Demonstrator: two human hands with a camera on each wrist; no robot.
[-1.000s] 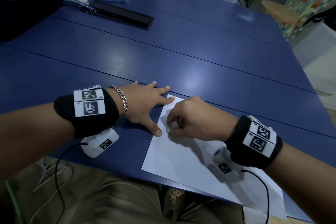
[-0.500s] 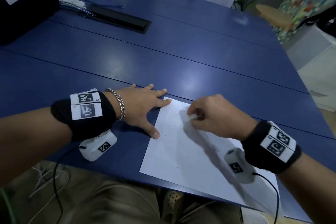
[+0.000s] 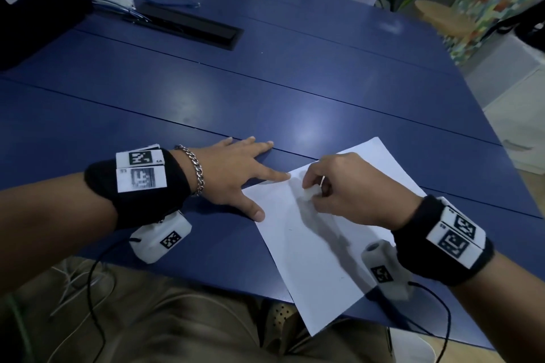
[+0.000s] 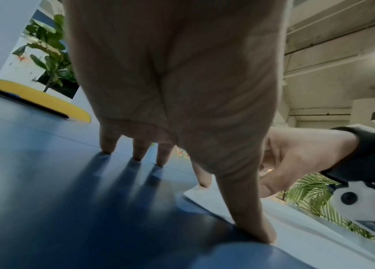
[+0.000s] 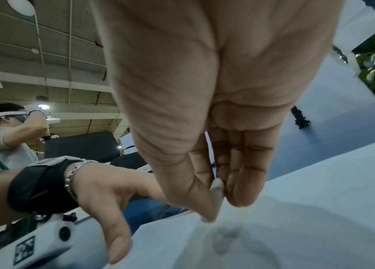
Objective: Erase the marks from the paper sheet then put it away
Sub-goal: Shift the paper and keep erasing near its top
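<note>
Paper sheet (image 3: 309, 244) under right hand (image 3: 348, 186) pinching eraser (image 3: 309, 194); left hand (image 3: 236, 174) pinning corner

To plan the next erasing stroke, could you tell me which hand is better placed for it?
Right, probably: the right hand already pinches the eraser on the paper sheet, while the left hand lies flat at its edge.

An open office: long blue meeting table (image 3: 265, 91) with a cable hatch (image 3: 188, 25), potted plants (image 4: 48, 52).

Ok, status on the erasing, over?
Left hand flat, pinning the paper sheet edge. Right hand pinching eraser on the sheet. Nothing in the way.
</note>
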